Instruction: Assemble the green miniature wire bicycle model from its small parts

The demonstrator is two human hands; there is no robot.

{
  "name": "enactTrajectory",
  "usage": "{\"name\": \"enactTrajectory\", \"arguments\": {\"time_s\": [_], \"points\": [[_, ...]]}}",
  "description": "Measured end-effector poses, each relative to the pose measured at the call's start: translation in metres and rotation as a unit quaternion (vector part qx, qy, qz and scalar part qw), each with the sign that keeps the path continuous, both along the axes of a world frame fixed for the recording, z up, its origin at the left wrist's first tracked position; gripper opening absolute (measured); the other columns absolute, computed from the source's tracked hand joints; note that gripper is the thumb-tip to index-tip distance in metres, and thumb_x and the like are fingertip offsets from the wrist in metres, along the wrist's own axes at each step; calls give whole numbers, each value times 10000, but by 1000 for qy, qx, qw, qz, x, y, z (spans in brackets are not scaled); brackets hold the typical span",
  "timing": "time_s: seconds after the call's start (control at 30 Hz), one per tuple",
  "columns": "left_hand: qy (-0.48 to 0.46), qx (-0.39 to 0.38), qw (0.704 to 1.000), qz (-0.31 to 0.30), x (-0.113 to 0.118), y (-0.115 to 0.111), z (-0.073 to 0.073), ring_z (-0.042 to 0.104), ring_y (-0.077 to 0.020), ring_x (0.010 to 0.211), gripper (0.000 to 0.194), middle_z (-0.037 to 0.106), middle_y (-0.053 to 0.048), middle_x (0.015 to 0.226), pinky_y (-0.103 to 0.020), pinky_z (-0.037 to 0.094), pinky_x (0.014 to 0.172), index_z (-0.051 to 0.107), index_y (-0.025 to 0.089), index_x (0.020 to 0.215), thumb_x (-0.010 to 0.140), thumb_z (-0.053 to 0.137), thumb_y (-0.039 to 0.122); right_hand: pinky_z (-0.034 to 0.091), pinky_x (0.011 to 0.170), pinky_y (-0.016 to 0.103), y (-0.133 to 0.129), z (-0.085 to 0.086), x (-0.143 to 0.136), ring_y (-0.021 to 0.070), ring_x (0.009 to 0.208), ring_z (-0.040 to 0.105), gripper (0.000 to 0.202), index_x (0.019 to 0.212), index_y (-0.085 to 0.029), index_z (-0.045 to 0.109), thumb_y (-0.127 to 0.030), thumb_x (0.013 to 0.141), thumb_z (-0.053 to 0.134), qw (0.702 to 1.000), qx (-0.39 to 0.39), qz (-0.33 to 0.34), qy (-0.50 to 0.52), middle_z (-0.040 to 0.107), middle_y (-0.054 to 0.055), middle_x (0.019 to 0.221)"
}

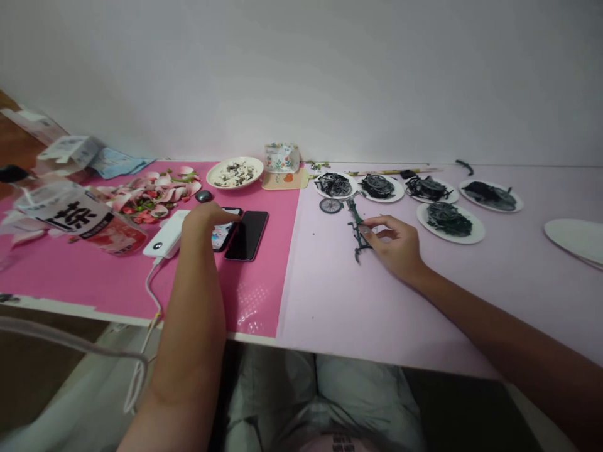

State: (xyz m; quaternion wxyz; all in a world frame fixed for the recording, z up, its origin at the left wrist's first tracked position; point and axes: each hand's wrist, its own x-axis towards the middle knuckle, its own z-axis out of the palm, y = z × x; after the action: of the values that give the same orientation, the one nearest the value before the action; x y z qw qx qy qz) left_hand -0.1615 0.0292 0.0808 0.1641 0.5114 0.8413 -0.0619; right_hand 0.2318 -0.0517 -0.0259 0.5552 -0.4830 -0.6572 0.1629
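Note:
My right hand (396, 246) pinches a dark green toy bicycle frame (357, 231) between thumb and fingers, against the pale lilac table top. Just beyond the frame lies a loose spoked toy wheel (330, 205). On the pink side, my left hand (206, 220) is over a lit phone (221, 236), one finger stretched to the right; its other fingers are hidden behind the hand. A second phone (247, 235) with a dark screen lies right beside it. Near my left wrist is a white power bank (168, 235) with a cable plugged in.
White plates (478, 235) of dark toy parts stand at the back right; blank plates (572, 237) lie far right. Pink petal-like pieces (162, 188), a plate of small pieces (235, 174) and a tilted drink cup (113, 229) occupy the left. A wall closes the back.

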Motion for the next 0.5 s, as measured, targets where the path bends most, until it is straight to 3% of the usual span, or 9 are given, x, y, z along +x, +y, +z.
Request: {"name": "enactTrajectory", "arguments": {"time_s": [0.1, 0.3, 0.5], "points": [[24, 7, 1000, -10, 2, 2, -2, 748, -445, 1160, 747, 752, -265, 1305, -445, 598, 940, 707, 111, 1380, 865, 714, 653, 686, 700, 368, 0, 1, -1, 236, 867, 778, 181, 964, -241, 824, -406, 894, 796, 1000, -1, 0, 1, 829, 68, 989], [4, -12, 1000, -26, 6, 2, 0, 763, -379, 1109, 689, 722, -241, 1400, -387, 611, 851, 697, 78, 1358, 921, 654, 609, 680, 691, 348, -1, 3, -3, 231, 879, 778, 161, 962, -240, 825, -383, 900, 782, 1000, -3, 3, 3, 825, 67, 973], [-15, -10, 1000, 15, 4, -4, 6, 772, -348, 947, 622, 787, -228, 1222, -384, 607, 745, 719, 72, 1275, 853, 767, 526, 689, 696, 355, -2, 4, -4, 234, 884, 779, 167, 972, -248, 829, -392, 900, 786, 1000, -3, 6, -5, 828, 69, 982]]}}
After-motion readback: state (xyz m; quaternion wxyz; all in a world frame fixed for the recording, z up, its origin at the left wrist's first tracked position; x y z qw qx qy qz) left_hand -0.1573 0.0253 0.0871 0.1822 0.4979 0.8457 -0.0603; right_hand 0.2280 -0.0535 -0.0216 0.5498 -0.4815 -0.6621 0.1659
